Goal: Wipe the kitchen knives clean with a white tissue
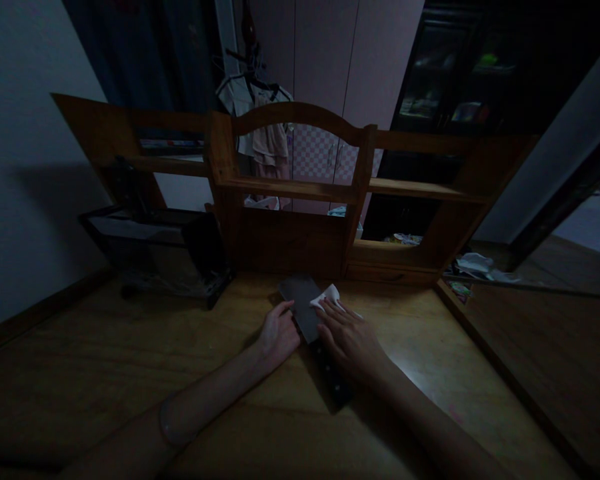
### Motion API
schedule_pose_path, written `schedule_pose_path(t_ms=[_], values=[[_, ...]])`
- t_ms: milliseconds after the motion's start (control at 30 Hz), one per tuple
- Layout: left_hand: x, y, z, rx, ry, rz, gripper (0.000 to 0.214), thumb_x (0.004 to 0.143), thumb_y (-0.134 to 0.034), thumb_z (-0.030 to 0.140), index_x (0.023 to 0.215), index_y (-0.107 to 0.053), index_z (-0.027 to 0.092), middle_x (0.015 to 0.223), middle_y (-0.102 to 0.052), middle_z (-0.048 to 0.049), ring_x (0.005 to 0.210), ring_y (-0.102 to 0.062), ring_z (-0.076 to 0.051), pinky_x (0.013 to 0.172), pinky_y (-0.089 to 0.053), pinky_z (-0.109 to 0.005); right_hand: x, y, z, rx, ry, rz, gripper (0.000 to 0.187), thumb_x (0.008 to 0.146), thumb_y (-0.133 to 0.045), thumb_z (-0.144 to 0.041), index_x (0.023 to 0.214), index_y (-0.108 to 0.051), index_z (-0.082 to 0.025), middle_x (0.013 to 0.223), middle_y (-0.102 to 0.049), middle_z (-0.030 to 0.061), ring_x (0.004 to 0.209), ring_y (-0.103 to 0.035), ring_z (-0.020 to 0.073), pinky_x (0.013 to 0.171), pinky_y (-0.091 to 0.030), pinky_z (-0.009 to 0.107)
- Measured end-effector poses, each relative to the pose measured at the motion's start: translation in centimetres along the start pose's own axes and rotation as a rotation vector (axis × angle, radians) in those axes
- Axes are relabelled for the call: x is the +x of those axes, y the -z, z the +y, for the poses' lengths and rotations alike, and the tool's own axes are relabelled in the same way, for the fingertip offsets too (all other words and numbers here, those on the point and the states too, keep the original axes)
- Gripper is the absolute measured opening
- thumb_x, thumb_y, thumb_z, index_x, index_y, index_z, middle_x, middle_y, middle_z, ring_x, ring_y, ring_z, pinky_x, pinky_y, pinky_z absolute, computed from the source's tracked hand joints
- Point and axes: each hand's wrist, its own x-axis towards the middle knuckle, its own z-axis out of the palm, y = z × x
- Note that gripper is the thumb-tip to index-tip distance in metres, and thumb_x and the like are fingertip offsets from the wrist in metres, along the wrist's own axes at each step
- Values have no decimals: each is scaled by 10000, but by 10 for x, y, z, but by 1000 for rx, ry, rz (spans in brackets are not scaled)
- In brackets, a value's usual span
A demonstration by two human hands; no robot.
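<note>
A cleaver point(305, 319) with a broad grey blade lies slantwise over the wooden desk, its dark riveted handle point(330, 370) pointing toward me. My left hand point(280, 333) holds the blade by its left side, thumb at the edge and the other fingers partly hidden beneath. With its fingers over a white tissue point(329, 295), my right hand point(347, 337) presses against the right side of the blade. Part of the tissue is covered by those fingers. A clear bangle point(166, 421) circles my left wrist.
Behind the cleaver stands a wooden shelf unit point(290, 190) on the desk point(220, 380). A black rack-like object point(165, 257) sits at the back left. Hanging clothes point(267, 127), pink cupboard doors point(325, 60) and a dark cabinet point(445, 73) are farther back. The room is dim.
</note>
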Motion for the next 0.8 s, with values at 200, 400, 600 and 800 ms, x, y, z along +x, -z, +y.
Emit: schedule_pose_path(t_ms=[200, 400, 600, 800], values=[[1, 2, 0, -15, -5, 4, 257, 864, -473, 254, 979, -622, 79, 959, -687, -163, 906, -659, -258, 870, -489, -397, -1, 1, -3, 68, 89, -78, 423, 979, -394, -300, 1390, -439, -213, 1440, -428, 62, 1361, -335, 203, 1142, -272, 422], [1, 0, 0, 3, -6, 2, 245, 859, -473, 236, 950, -628, 71, 904, -691, -159, 889, -659, -256, 857, -488, -376, 0, 4, -11, 125, 126, -101, 403, 987, -390, -301, 1377, -458, -227, 1418, -462, 46, 1346, -363, 186, 1139, -280, 397], [-1, 0, 1, 36, 14, 9, 246, 862, -469, 255, 967, -620, 93, 892, -692, -139, 807, -664, -238, 789, -504, -362, 1, 10, -10, 164, 145, -110, 377, 995, -377, -283, 1355, -486, -255, 1362, -527, 17, 1287, -448, 166, 1131, -298, 366], [0, 1, 1, 18, 17, 21, 222, 867, -466, 258, 955, -604, 109, 914, -686, -140, 861, -664, -247, 790, -514, -373, 0, 12, -7, 138, 106, -64, 347, 993, -387, -274, 1298, -549, -237, 1275, -604, 29, 1201, -539, 182, 1084, -366, 367]])
